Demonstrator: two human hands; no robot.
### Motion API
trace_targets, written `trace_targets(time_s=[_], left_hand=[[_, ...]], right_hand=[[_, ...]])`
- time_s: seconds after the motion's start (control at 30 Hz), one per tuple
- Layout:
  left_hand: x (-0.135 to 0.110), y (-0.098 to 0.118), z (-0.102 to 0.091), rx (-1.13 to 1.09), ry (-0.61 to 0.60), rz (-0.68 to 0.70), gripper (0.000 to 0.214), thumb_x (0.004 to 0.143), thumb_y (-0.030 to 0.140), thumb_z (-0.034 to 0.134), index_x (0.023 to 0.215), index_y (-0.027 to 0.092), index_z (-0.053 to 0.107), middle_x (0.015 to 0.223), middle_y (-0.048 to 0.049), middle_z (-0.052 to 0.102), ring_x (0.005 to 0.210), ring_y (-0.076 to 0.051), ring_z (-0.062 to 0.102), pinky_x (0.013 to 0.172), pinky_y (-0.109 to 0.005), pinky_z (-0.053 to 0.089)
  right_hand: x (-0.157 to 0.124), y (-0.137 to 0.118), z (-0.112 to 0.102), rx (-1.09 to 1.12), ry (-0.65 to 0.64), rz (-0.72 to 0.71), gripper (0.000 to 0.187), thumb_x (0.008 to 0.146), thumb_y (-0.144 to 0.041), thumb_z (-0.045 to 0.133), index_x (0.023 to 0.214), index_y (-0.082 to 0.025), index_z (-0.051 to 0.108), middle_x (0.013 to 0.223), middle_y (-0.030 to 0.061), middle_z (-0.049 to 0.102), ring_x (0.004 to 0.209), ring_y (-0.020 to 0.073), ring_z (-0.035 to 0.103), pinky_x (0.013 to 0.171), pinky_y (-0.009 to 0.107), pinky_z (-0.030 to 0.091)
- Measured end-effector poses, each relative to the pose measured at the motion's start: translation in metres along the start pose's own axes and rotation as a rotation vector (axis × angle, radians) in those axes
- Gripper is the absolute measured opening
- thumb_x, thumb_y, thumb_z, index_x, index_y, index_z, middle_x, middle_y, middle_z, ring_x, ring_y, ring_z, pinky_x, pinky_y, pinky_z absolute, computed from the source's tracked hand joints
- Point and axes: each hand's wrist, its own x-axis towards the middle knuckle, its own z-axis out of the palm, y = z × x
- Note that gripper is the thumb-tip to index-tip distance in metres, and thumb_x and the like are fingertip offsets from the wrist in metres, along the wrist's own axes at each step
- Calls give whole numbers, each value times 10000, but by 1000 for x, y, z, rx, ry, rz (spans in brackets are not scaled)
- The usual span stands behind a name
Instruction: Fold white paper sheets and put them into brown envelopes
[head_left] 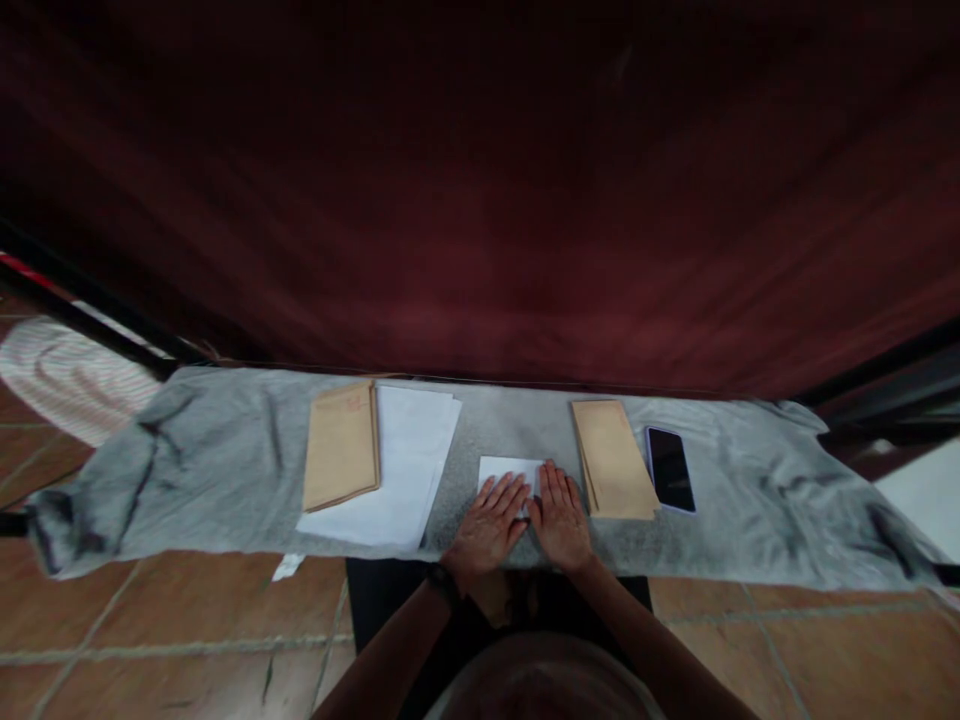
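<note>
1 left hand point(487, 527), 1 right hand point(562, 520), unclenched, flat on 1 white paper point(498, 467); 1 phone point(671, 470).

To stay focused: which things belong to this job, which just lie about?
Likely belong:
small white paper under left hand and right hand
large white paper sheets
left tan paper stack
right tan paper stack

Seemingly stray:
rectangular black phone
white floor scrap

**Head-worn, facing forward and down**

Looking from above the near edge of the narrow grey-cloth-covered table point(517, 425), down over bare left hand point(484, 528) and bare right hand point(562, 522), toward the far edge and dark red fabric point(480, 230); close, yet taking in both ends.
</note>
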Motion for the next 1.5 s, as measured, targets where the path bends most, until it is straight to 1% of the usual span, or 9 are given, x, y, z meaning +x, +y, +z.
trace_targets(time_s=[0.4, 0.63, 0.83, 0.93, 1.03, 1.17, 1.33, 1.43, 1.5], left_hand=[[-5, 6, 1, 38, -8, -62, 586, 1029, 425, 377, 1570, 217, 292, 1644, -78, 317, 1525, -213, 261, 1249, -457, 227], [-3, 7, 3, 59, -30, -121, 598, 1008, 423, 420, 1545, 171, 346, 1624, -121, 347, 1518, -253, 278, 1233, -497, 264], [0, -7, 18, 145, -98, -77, 509, 958, 172, 413, 1460, 109, 465, 1552, -159, 459, 1454, -262, 407, 1160, -463, 404], [-3, -9, 28, 221, -85, -52, 593, 873, 20, 377, 1453, 101, 472, 1529, -183, 484, 1437, -266, 432, 1151, -482, 420], [-7, -8, 33, 241, -63, -37, 718, 809, -46, 344, 1501, 133, 414, 1524, -178, 491, 1434, -260, 437, 1160, -503, 412], [-9, -6, 29, 213, -68, -53, 758, 807, -52, 344, 1538, 148, 351, 1528, -176, 487, 1440, -262, 427, 1162, -509, 404], [-8, -5, 12, 195, -5, -91, 732, 845, -19, 354, 1549, 180, 338, 1570, -145, 439, 1470, -256, 379, 1187, -528, 352], [-8, -6, 3, 189, 10, -42, 737, 856, 3, 365, 1556, 230, 329, 1610, -99, 388, 1498, -251, 327, 1204, -536, 317], [-9, -8, 1, 177, -28, 16, 708, 859, 13, 380, 1530, 240, 383, 1581, -83, 439, 1469, -232, 380, 1188, -485, 356]], right_hand=[[-12, 11, -3, 25, 14, -41, 662, 1048, -335, 390, 1605, -70, 152, 1592, 207, 362, 1443, 337, 385, 1127, 523, 389], [-24, 14, -8, 37, 36, -40, 661, 1048, -366, 396, 1598, -70, 178, 1588, 215, 365, 1433, 335, 397, 1108, 521, 425], [-26, 13, -15, 17, 38, -38, 657, 1042, -366, 403, 1584, -49, 209, 1581, 227, 372, 1442, 332, 386, 1110, 524, 431], [-22, 10, -23, 19, 13, -47, 632, 1035, -324, 402, 1578, -47, 236, 1581, 221, 374, 1454, 324, 372, 1137, 533, 399], [-18, 5, -31, 69, -69, -121, 563, 1024, -263, 406, 1563, -120, 327, 1573, 155, 418, 1449, 281, 394, 1169, 504, 369], [-16, -2, -36, 121, -115, -164, 518, 1010, -220, 419, 1520, -129, 419, 1527, 128, 491, 1421, 232, 441, 1184, 449, 364], [-14, -2, -37, 133, -97, -138, 524, 998, -227, 434, 1507, -108, 433, 1527, 146, 486, 1426, 250, 433, 1179, 471, 374], [-10, -2, -38, 158, -115, -156, 535, 990, -232, 445, 1511, -114, 427, 1548, 134, 459, 1432, 251, 423, 1181, 477, 373], [-9, -2, -36, 180, -126, -178, 509, 985, -237, 465, 1480, -119, 473, 1534, 125, 482, 1416, 243, 445, 1179, 460, 380]])
